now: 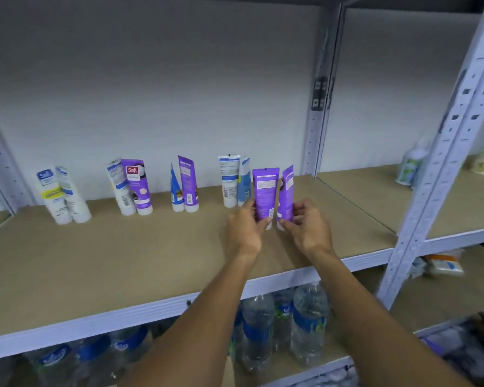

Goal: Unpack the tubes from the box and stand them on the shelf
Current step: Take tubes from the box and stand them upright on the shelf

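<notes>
A: Your forearms reach over the shelf. What do your hands hold?
B: Your left hand pinches the first purple tube, and your right hand pinches the second purple tube. Both are upright, caps down, over the shelf's right half.
A: Elsewhere?
B: Paired tubes stand along the shelf's back; water bottles stand below the shelf.

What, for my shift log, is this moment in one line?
left hand: grips left purple tube | right hand: grips right purple tube | both upright at shelf

Four purple tubes; six white-and-blue tubes
</notes>
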